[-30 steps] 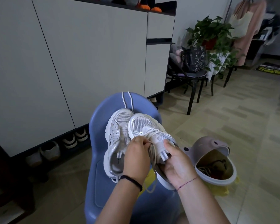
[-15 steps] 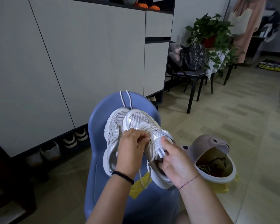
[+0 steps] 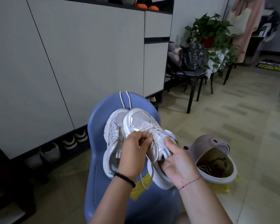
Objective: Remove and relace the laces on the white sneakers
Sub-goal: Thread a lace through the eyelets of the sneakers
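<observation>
1. Left fingers (image 3: pixel 141 139): curled tight together, pinching the lace (image 3: pixel 146 178) where it leaves the eyelets of the held sneaker (image 3: pixel 140 119).
2. Right thumb (image 3: pixel 169 143): laid straight along the tongue of the held sneaker. The other right fingers wrap the collar from below; their tips are hidden.
3. Left hand (image 3: pixel 133 155): back of the hand faces the camera, in front of both shoes. A black band (image 3: pixel 124 177) circles the wrist.
4. Right hand (image 3: pixel 176 162): palm up, gripping the heel end of the held sneaker. A thin thread (image 3: pixel 189 183) circles the wrist.
5. Lace: crossed through the upper eyelets. Below the left hand it hangs slack in a loop in front of the chair (image 3: pixel 97 183).
6. Held sneaker: white, raised off the seat, toe pointing away, tilted toward the right.
7. Other sneaker (image 3: pixel 114 133): white, lying on the chair, touching the held sneaker on its left side. No lace shows in its eyelets.
8. Loose lace (image 3: pixel 124 101): white, draped over the top edge of the chair back in two strands, just above the toes.
9. Chair: blue plastic, directly in front of the person. A yellow piece (image 3: pixel 137 191) lies on the seat under the hanging loop.
10. Bin (image 3: pixel 202 143): pink, on the floor right of the chair, tipped so its opening faces the camera; tangled items lie inside.
11. Cabinet (image 3: pixel 87 62): pale doors, behind the chair. Several shoes (image 3: pixel 71 141) sit in the gap beneath it.
</observation>
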The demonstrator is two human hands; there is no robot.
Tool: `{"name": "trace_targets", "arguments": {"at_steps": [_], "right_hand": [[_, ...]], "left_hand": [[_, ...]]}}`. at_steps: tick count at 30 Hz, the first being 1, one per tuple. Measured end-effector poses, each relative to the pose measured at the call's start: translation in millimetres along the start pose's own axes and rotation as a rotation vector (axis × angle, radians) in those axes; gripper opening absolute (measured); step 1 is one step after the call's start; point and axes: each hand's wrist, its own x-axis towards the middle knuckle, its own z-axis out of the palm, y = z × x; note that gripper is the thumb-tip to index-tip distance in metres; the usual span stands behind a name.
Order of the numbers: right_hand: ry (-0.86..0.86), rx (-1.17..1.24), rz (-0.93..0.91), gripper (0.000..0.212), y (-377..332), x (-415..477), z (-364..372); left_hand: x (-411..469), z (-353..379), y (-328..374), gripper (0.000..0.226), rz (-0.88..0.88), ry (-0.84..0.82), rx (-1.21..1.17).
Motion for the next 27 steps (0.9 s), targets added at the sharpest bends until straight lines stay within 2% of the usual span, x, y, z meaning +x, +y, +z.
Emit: {"name": "trace_targets", "arguments": {"at_steps": [3,7,9,13,18,23,27], "right_hand": [[-0.011,-0.057,0.029,0.036,0.2,1.4,0.1],[0.015,-0.052,0.042,0.036,-0.1,4.2,-0.1],[0.036,-0.051,0.021,0.036,1.5,4.6,-0.9],[0.084,-0.017,-0.046,0.031,3.1,6.4,0.4],[0.068,-0.037,-0.074,0.036,3.5,8.4,-1.8],[0.054,-0.131,-0.089,0.034,4.5,11.0,-6.3],[0.141,-0.218,-0.158,0.031,9.4,15.2,-7.8]], "left_hand": [[1.1,-1.5,-0.6,0.025,0.016,0.06,0.022],[-0.5,3.9,1.1,0.007,0.111,0.14,0.23],[-2.0,7.3,1.8,0.006,0.108,0.152,0.277],[-6.8,8.8,6.1,0.008,-0.024,0.13,0.097],[-11.4,12.9,17.2,0.021,-0.2,0.141,-0.158],[-8.1,13.3,12.8,0.022,-0.242,0.136,-0.134],[-8.1,18.0,6.0,0.013,-0.324,0.061,-0.025]]}}
